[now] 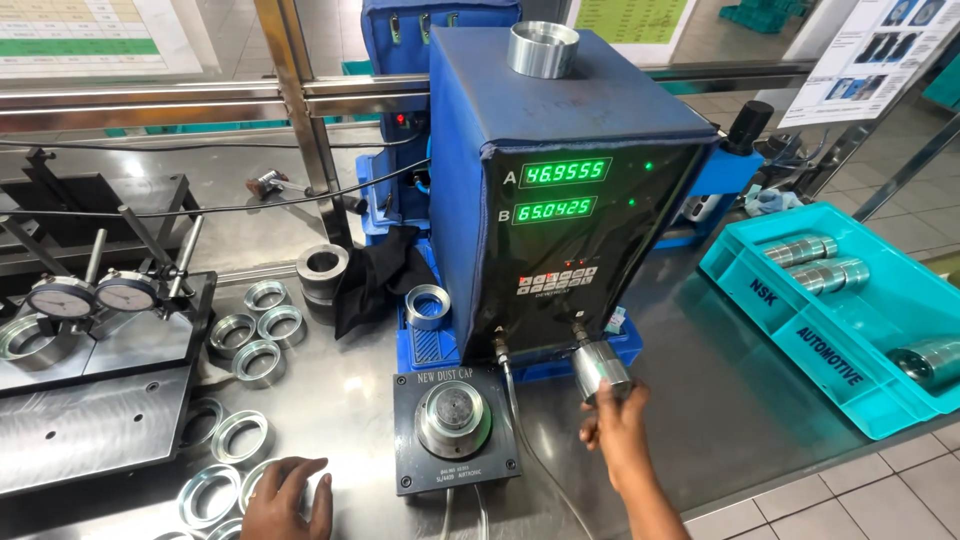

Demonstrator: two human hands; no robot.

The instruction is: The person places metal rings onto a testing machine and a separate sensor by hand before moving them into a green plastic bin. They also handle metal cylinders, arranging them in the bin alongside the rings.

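Right hand (618, 425) grips a metal cylinder (600, 370) at lower centre, axis tilted up-left; left hand (288, 497) rests flat on rings (210, 493)

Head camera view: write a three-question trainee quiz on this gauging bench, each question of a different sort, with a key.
1. True or false: the right hand holds a metal cylinder against the front of the blue gauge unit.
2. Multiple choice: the left hand rests on A) the teal tray, B) loose metal rings on the steel table, C) the dial gauges.
3. Fill in: the teal tray sits to the ____ of the blue gauge unit.

Key: 1 true; 2 B; 3 right.
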